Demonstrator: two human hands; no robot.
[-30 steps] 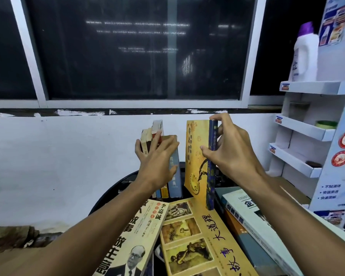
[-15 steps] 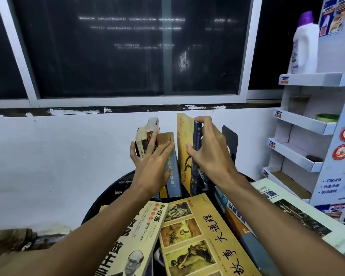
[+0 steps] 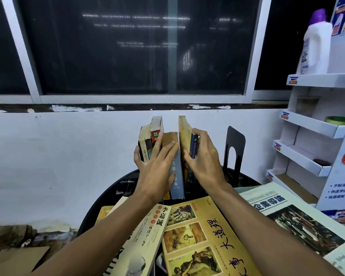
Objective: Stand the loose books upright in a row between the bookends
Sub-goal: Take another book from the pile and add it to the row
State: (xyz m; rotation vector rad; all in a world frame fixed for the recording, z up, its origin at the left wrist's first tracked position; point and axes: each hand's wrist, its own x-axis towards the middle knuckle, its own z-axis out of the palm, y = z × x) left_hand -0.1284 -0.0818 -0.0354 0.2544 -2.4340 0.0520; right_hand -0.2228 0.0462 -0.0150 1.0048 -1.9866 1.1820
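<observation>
Centre of the frame: the left hand (image 3: 155, 172) lies flat, fingers straight and spread, bracing the spines of the standing books (image 3: 156, 126). The right hand (image 3: 205, 162) grips a yellow book (image 3: 182, 140), fingers curled over its dark spine, holding it upright just beside the row.

The risk is that gap on the right. The bookend (image 3: 234, 144) stands apart from the yellow book, so if either hand lets go, the row could fan out and topple onto the table (image 3: 112, 192). The worn paperbacks look soft and slouchy. Any left bookend is hidden. Three loose books (image 3: 203, 236) lie flat at the lower frame, waiting.

At the right edge, the shelf unit (image 3: 307, 124) has a white bottle (image 3: 315, 42) on its top tray, a green roll (image 3: 338, 120) in the next and a small dark thing (image 3: 321, 162) in the one below.
</observation>
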